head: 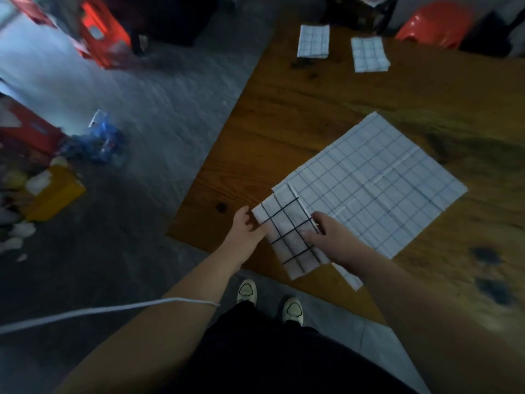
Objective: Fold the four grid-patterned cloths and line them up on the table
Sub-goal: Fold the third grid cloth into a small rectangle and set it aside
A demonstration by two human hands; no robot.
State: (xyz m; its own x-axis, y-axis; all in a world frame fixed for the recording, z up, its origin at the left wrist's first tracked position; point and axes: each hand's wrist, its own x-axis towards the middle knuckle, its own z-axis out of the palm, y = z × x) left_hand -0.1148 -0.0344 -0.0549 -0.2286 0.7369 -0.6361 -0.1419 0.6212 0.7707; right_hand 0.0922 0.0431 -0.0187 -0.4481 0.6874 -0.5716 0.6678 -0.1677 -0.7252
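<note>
— Wooden table (pixel 312 115); where on it is the black-grid cloth (pixel 289 243)?
— At the near edge, folded to a narrow strip; it overlaps the near corner of the open cloth (pixel 377 189), which lies flat.
— How do you hold it?
— Your left hand (pixel 246 232) grips its left edge; your right hand (pixel 326 234) pinches its right edge, fingers curled.
— And the remaining cloths?
— One folded cloth (pixel 313 41) and a second folded cloth (pixel 369 54) lie side by side, not touching, at the far end.

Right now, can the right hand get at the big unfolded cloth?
Probably yes: the unfolded cloth lies flat right beside the right hand, nothing between. But that hand and the left hand both hold the folded cloth, so it must let go first.
</note>
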